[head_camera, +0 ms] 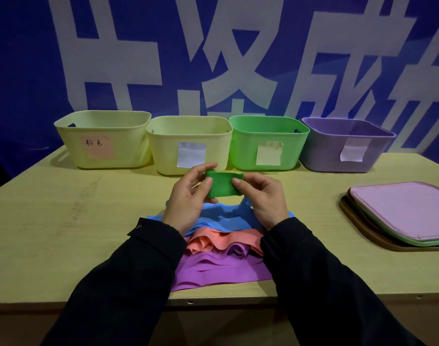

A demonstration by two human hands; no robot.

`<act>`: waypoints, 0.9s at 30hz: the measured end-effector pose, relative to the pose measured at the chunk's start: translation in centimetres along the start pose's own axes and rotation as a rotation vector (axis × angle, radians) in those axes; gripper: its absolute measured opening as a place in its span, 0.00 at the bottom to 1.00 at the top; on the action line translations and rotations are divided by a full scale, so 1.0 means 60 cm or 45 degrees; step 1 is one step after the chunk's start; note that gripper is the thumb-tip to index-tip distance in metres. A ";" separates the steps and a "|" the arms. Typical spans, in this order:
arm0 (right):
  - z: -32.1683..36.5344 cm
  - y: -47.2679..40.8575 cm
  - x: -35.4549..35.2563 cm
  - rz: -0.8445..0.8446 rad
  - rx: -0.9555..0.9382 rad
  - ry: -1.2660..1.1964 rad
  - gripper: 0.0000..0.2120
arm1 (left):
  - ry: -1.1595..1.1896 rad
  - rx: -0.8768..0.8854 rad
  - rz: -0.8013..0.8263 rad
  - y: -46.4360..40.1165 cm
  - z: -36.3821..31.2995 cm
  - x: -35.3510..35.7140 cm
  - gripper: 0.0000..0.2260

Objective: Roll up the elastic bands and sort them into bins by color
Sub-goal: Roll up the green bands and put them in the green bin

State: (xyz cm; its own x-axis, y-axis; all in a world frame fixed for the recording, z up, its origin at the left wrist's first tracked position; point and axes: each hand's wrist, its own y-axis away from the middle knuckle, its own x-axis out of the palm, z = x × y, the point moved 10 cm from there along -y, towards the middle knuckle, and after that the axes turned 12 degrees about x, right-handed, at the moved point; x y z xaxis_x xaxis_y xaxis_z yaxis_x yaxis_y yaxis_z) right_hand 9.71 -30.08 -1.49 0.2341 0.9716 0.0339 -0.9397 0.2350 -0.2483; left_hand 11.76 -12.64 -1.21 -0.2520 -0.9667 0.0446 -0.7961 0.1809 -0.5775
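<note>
Left hand and right hand both pinch the green elastic band, lifted off the pile to roll it tight. Green bin sits straight ahead, likely its drop target.

Pale wooden bench, stack of flat lids near its right edge — pink on top, green and brown beneath — blue backdrop with large white characters behind

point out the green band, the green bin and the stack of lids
green band (pixel 223 186), head view, middle of the rolled strip
green bin (pixel 245 151), head view, front wall left of the note
stack of lids (pixel 408 208), head view, top pink lid
</note>
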 end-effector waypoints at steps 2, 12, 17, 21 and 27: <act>0.002 0.003 0.007 0.031 -0.017 0.042 0.09 | -0.032 0.036 0.007 0.001 -0.007 0.000 0.08; -0.002 0.000 0.002 -0.017 -0.005 0.077 0.08 | -0.041 0.009 -0.182 -0.002 0.003 -0.025 0.13; -0.001 -0.004 -0.004 -0.005 0.015 0.061 0.09 | -0.058 -0.013 -0.203 -0.003 -0.002 -0.028 0.17; 0.005 -0.001 0.000 0.031 0.043 -0.023 0.09 | -0.031 -0.022 -0.270 -0.004 -0.005 -0.039 0.15; 0.001 -0.004 -0.005 -0.010 0.080 -0.118 0.07 | 0.065 -0.041 -0.194 -0.001 -0.004 -0.024 0.08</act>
State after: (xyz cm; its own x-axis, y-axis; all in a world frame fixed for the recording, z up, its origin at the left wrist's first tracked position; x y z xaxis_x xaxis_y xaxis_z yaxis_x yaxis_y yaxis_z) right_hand 9.86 -30.43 -1.40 0.2203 0.9673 0.1255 -0.9524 0.2411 -0.1865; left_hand 12.03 -11.19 -1.05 -0.1539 -0.9731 0.1716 -0.8443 0.0393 -0.5345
